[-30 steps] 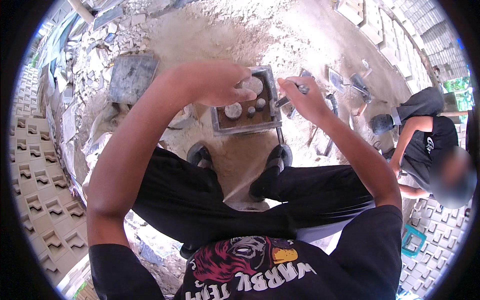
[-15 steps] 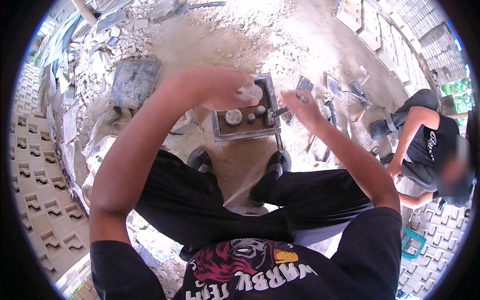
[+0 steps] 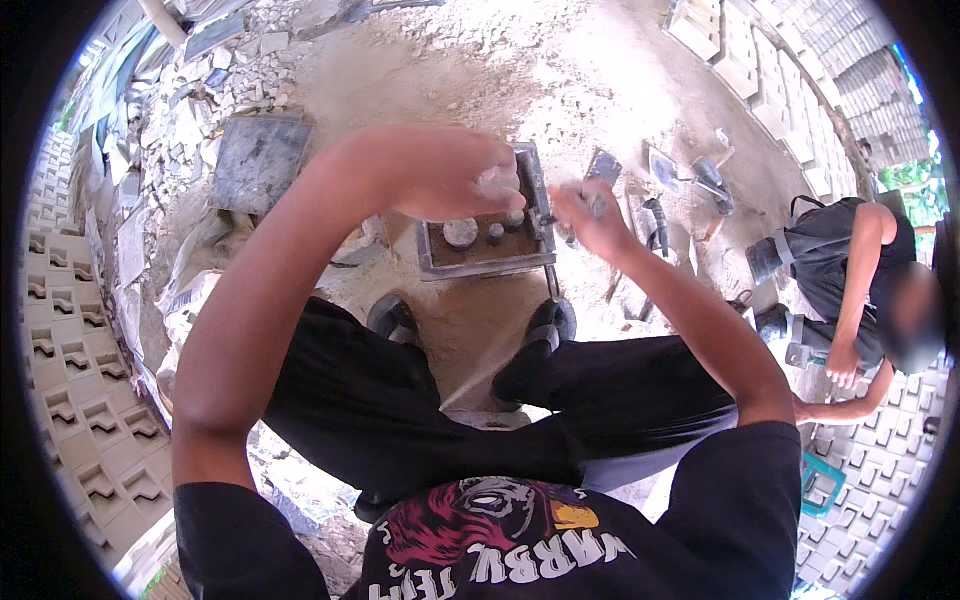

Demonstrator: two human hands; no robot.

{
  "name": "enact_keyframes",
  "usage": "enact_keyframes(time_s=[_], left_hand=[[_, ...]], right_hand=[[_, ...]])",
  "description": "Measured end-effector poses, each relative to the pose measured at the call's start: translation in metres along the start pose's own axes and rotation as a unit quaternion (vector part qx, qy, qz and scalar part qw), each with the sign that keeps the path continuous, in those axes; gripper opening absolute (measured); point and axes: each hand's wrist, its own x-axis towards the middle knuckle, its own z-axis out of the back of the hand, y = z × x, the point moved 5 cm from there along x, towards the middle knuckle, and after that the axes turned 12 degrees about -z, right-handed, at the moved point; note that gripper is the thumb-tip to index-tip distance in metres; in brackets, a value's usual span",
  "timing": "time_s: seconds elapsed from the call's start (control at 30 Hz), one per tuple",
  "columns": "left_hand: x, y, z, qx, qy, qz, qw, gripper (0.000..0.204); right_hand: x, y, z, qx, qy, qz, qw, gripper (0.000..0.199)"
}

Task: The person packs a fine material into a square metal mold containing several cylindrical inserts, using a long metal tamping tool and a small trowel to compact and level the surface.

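Between my feet lies a square dark mould frame holding brown sandy material. Inside it stand a wide grey cylinder and a smaller grey cylinder. My left hand curls over the far part of the frame, fingers and thumb closed around a pale round piece. Just right of the frame, my right hand is closed on a dark narrow tool, whose end reaches the frame's right wall. The fingers partly hide the tool, so its kind is unclear.
A dark square slab lies among rubble at the left. Several hand tools are on the ground to the right. Farther right, another person crouches. Pale patterned blocks stand in rows at the left.
My right hand has shifted slightly, and less of its tool shows. The view has moved a little. My left hand stays over the frame. The other person's arms have moved.
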Motion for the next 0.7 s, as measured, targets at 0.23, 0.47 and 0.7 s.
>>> enact_keyframes(time_s=[0.23,0.47,0.7], left_hand=[[-0.004,-0.003,0.001,0.025,0.011,0.031,0.999,0.051],[-0.009,0.013,-0.003,0.004,-0.013,0.031,0.999,0.053],[-0.007,0.031,0.001,-0.029,0.001,0.02,0.999,0.053]], right_hand=[[0.005,0.004,-0.002,0.087,-0.041,0.08,0.992,0.04],[0.022,0.027,0.004,0.189,-0.071,0.038,0.979,0.031],[0.071,0.051,0.04,0.316,-0.172,0.052,0.931,0.019]])
